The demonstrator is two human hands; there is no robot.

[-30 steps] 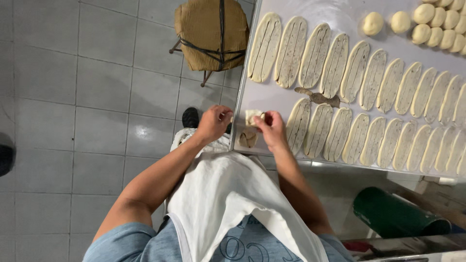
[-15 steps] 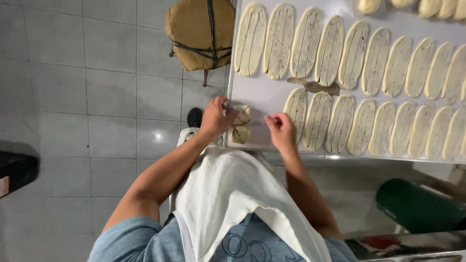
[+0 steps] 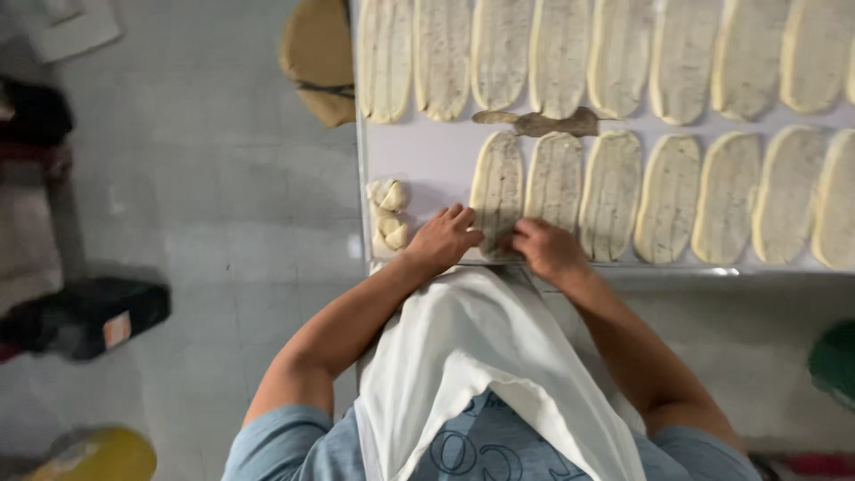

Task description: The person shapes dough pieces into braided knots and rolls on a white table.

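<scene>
Both hands work the near end of one flat dough strip at the surface's front edge. The left hand lies spread on it, fingers apart; the right hand pinches its corner. Two rolled pieces sit just left; many strips remain flat. Half a second ago the left hand rested on those rolls.

Black box on floor, left — small pale label.
</scene>
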